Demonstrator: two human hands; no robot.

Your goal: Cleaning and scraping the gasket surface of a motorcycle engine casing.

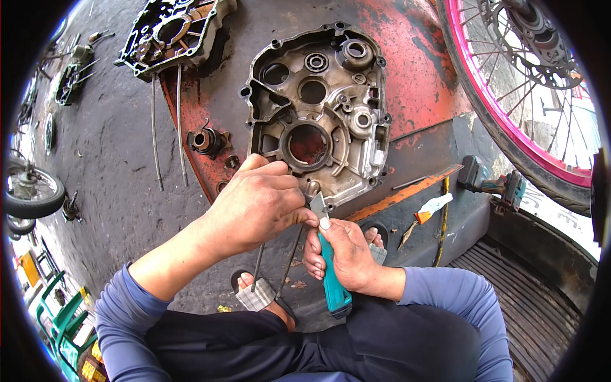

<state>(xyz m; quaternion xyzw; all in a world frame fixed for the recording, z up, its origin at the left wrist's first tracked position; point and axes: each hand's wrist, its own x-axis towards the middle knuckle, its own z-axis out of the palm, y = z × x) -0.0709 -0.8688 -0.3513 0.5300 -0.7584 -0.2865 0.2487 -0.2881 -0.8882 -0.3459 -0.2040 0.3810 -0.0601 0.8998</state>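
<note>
shows at upper right a spoked wheel (533, 32) with a pink rim and a brake disc. below it, has a teal-and-black power tool (493, 184) near a white tube (434, 207) with an orange cap, and a thin yellow strip (442, 232) by the tube. includes, at far left, a black-tyred wheel (28, 188) above green chairs (65, 318).

We note a scuffed red metal surface (407, 95), paint worn dark in patches — a grey engine casing (328, 113) on it, a dark cylindrical part (214, 142) just left. Grey floor (121, 146) beyond — we log a black-tyred wheel (44, 204).
</note>
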